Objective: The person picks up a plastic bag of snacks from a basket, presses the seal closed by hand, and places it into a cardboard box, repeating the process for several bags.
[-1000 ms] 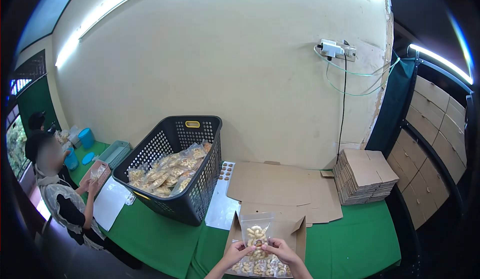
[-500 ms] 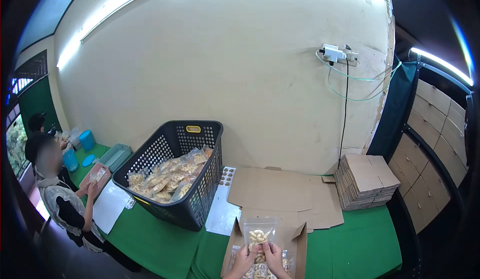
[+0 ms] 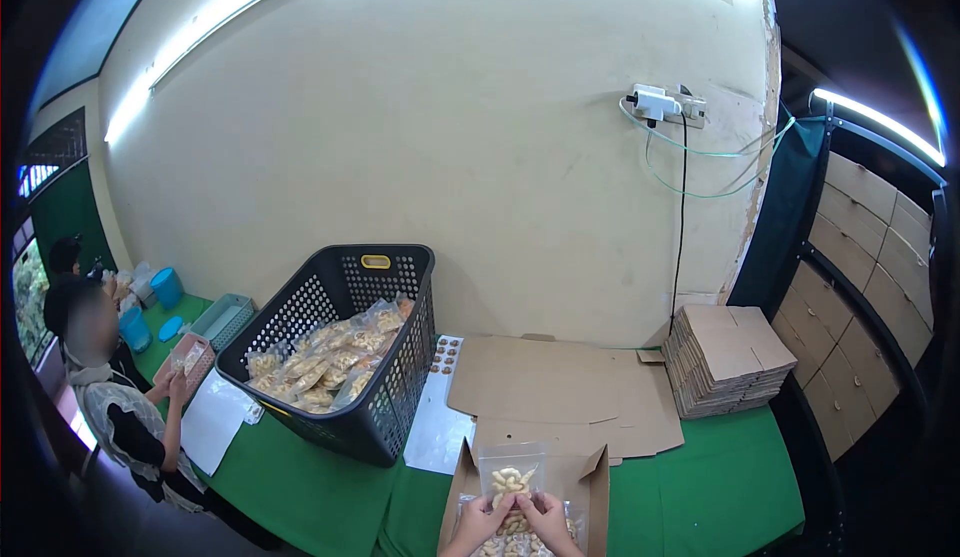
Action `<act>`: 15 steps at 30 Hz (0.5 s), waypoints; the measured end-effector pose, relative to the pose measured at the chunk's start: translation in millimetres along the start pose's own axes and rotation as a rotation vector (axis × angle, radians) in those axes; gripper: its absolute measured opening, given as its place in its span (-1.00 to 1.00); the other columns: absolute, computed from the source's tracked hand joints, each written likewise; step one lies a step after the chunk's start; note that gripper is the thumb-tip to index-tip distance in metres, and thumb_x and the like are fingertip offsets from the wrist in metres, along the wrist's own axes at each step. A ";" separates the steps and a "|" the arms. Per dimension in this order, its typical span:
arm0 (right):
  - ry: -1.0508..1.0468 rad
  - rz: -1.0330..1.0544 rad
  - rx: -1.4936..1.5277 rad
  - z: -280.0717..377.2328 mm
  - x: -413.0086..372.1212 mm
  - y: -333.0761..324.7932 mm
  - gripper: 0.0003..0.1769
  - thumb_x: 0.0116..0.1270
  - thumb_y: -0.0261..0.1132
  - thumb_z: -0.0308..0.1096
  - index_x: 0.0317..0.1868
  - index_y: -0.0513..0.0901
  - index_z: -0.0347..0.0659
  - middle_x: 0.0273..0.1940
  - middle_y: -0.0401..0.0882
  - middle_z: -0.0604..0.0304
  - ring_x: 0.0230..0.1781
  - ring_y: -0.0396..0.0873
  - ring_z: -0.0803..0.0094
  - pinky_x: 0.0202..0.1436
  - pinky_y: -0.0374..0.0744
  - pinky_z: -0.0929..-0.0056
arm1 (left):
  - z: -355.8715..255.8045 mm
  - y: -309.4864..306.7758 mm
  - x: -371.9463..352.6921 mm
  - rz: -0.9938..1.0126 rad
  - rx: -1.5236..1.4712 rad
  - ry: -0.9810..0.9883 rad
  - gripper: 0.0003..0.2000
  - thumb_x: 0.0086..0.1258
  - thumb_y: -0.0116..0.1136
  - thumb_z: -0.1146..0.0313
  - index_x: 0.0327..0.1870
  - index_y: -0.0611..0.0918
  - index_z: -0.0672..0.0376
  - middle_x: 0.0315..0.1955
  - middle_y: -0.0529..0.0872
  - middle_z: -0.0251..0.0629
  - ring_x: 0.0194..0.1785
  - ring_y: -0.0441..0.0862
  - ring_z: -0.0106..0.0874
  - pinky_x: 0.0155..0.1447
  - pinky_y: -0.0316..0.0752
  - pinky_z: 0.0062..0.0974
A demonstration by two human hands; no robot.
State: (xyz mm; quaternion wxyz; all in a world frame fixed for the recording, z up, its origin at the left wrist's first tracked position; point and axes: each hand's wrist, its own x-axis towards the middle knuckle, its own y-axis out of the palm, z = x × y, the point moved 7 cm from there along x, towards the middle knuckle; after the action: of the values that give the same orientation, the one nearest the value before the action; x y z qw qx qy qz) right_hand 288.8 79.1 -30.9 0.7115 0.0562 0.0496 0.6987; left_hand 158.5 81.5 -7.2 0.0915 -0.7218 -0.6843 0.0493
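My left hand (image 3: pixel 483 524) and my right hand (image 3: pixel 547 519) both grip the lower part of a clear zip bag of pale, curved snack pieces (image 3: pixel 512 479), thumbs close together at its front. The bag stands upright above an open cardboard box (image 3: pixel 598 502) at the table's front. Inside the box, below my hands, lie several similar snack bags (image 3: pixel 515 547), partly hidden by my fingers. Behind the box its brown cardboard lid (image 3: pixel 560 387) is spread out flat.
A black perforated basket (image 3: pixel 400 412) full of snack bags stands left, beside a sticker sheet (image 3: pixel 440 412). Flattened cardboard boxes (image 3: pixel 735 357) are stacked at the right. At the far left, a person (image 3: pixel 125 417) handles something over a pink basket (image 3: pixel 200 365).
The view has shifted slightly. My hands still hold the bag over the box, with the thumbs now closer together. The person at the left still works with their hands raised.
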 end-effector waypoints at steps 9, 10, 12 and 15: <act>-0.002 -0.129 -0.112 34.0 -6.1 -8.3 -0.67 0.27 0.18 -0.21 -0.41 0.60 -0.38 -0.63 0.45 0.36 -0.61 0.29 0.74 -0.60 0.27 0.67 | -19.7 12.6 -4.3 0.039 -0.101 0.033 -0.74 0.28 0.09 0.22 -0.29 0.58 0.29 -0.60 0.56 -0.44 -0.53 0.43 -0.69 -0.48 0.33 -0.66; -0.007 -0.141 -0.111 32.3 -4.4 -10.6 -0.67 0.27 0.18 -0.22 -0.40 0.60 -0.38 -0.63 0.46 0.36 -0.61 0.30 0.73 -0.59 0.28 0.67 | -19.1 14.3 -3.3 0.035 -0.140 0.069 -0.74 0.28 0.09 0.23 -0.27 0.58 0.29 -0.59 0.56 -0.44 -0.53 0.43 -0.69 -0.48 0.33 -0.67; -0.014 -0.167 -0.114 27.9 -1.8 -16.4 -0.68 0.27 0.18 -0.22 -0.38 0.60 -0.39 -0.61 0.47 0.34 -0.61 0.32 0.72 -0.59 0.30 0.67 | -7.0 18.0 -3.0 0.026 -0.223 0.047 -0.75 0.28 0.09 0.24 -0.24 0.57 0.28 -0.55 0.57 -0.43 -0.53 0.43 -0.70 -0.48 0.32 -0.69; 0.013 -0.054 -0.061 33.6 1.4 -14.6 -0.70 0.28 0.17 -0.24 -0.35 0.58 -0.39 -0.52 0.52 0.33 -0.55 0.38 0.69 -0.52 0.35 0.68 | 8.9 19.5 1.6 0.047 -0.193 -0.053 -0.75 0.27 0.10 0.26 -0.20 0.56 0.27 -0.50 0.59 -0.42 -0.51 0.45 -0.71 -0.46 0.34 -0.72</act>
State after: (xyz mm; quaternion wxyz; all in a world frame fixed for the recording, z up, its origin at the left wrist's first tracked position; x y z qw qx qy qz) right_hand 308.2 79.9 0.2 0.7312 0.0288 0.0343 0.6807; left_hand 175.9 82.7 -19.8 0.0023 -0.7417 -0.6707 0.0046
